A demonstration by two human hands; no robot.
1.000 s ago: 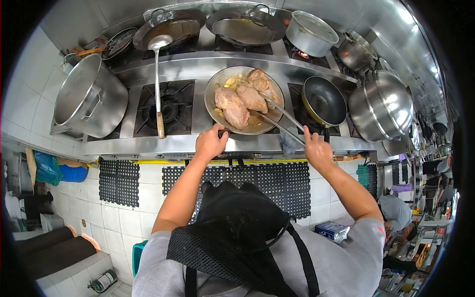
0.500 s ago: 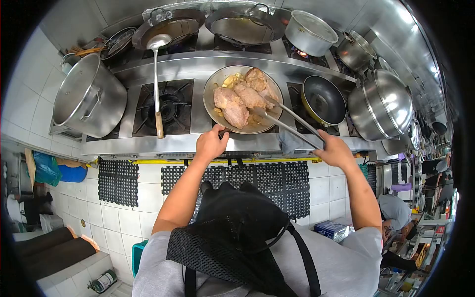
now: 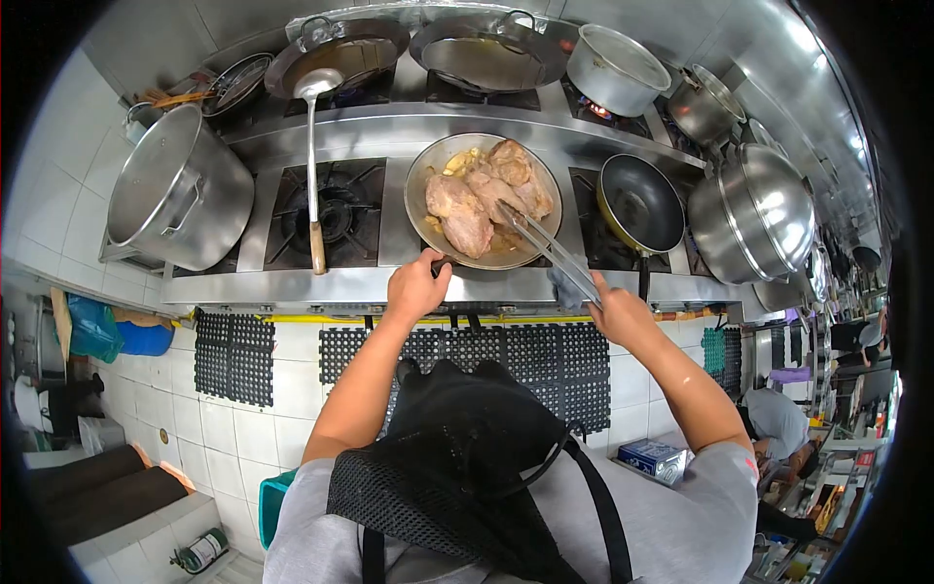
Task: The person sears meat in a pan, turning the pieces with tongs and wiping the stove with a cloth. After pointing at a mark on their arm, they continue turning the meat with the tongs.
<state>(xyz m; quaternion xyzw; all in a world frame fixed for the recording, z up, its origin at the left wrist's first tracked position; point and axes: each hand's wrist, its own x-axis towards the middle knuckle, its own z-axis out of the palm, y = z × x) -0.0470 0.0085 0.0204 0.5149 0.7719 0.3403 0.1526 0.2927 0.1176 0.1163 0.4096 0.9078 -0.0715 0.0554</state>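
Observation:
My left hand point(image 3: 418, 288) is wrapped round the handle of a frying pan point(image 3: 413, 209) at the front of the stove. Several large pieces of browned meat point(image 3: 461, 218) lie in the pan, with pale yellow pieces like garlic cloves point(image 3: 463, 162) along its far left side. In my right hand point(image 3: 623, 313) is a pair of metal tongs point(image 3: 560, 251), reaching in over the pan's right front rim. The tongs' arms are close together, and their tips rest at the lower edge of the right-hand meat.
A ladle point(image 3: 312, 175) lies across the burner point(image 3: 334, 214) to the left, beside a tall stockpot point(image 3: 180, 195). To the right sit a black frying pan point(image 3: 642, 202) and a domed steel pot point(image 3: 754, 214). Two woks point(image 3: 486, 60) occupy the back row. A person point(image 3: 776, 420) bends at far right.
My right hand has moved left, and the tongs' arms have come together from a wider spread. My left hand keeps its hold on the pan handle.

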